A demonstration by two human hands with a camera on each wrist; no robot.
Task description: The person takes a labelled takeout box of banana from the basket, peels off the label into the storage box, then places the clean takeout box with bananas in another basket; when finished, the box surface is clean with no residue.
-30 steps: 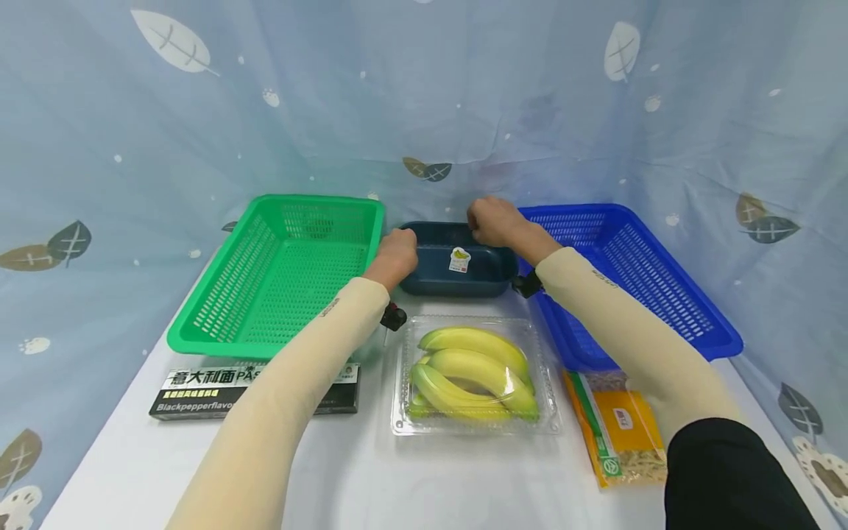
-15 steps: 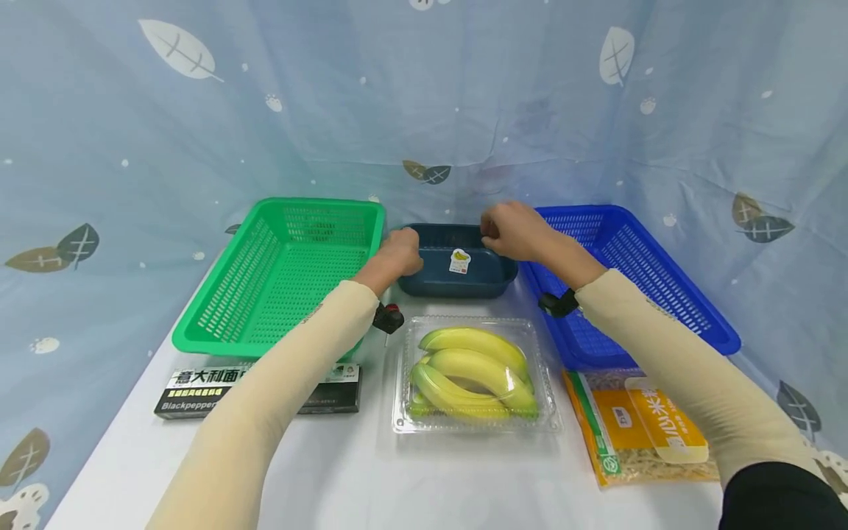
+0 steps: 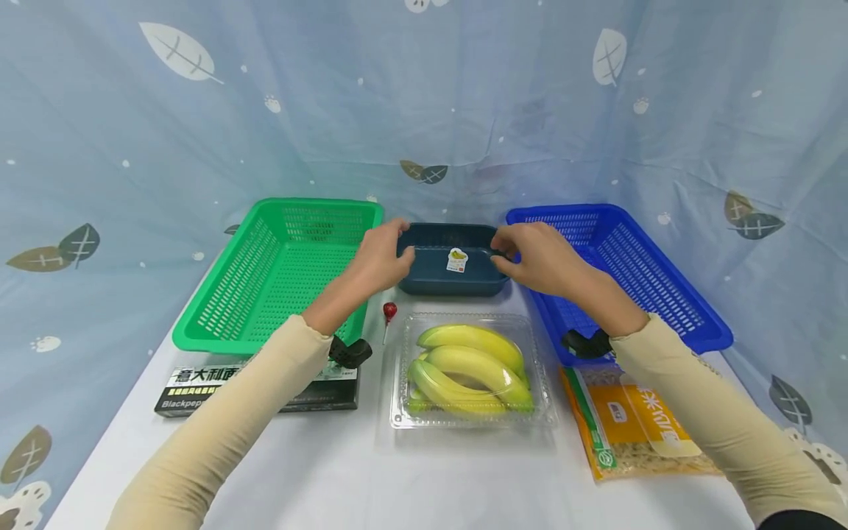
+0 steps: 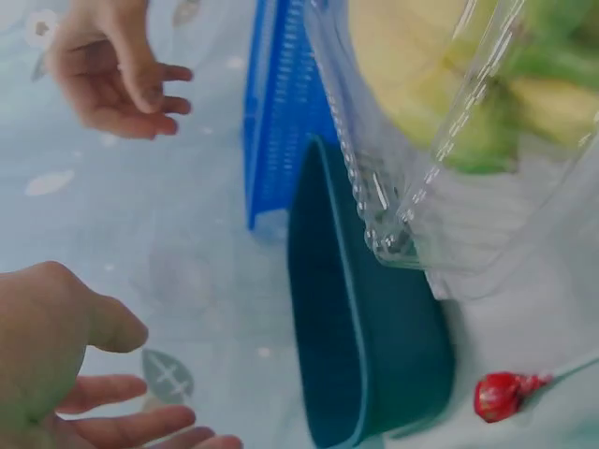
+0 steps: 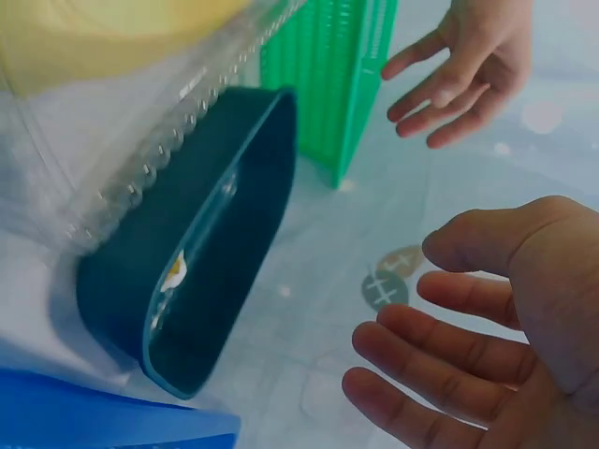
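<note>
Both arms (image 3: 218, 434) extend toward 12 o'clock; left hand (image 3: 380, 258) and right hand (image 3: 542, 254) hold nothing, thumbs spread from fingers. Green basket (image 3: 285, 294): 9 o'clock of the dark bin (image 3: 453, 285); blue basket (image 3: 662, 283): 3 o'clock; banana box (image 3: 542, 397): 6 o'clock, white table (image 3: 464, 478) separating facing edges. The bin lies between the hands. Lollipop (image 3: 390, 311): 8 o'clock.
</note>
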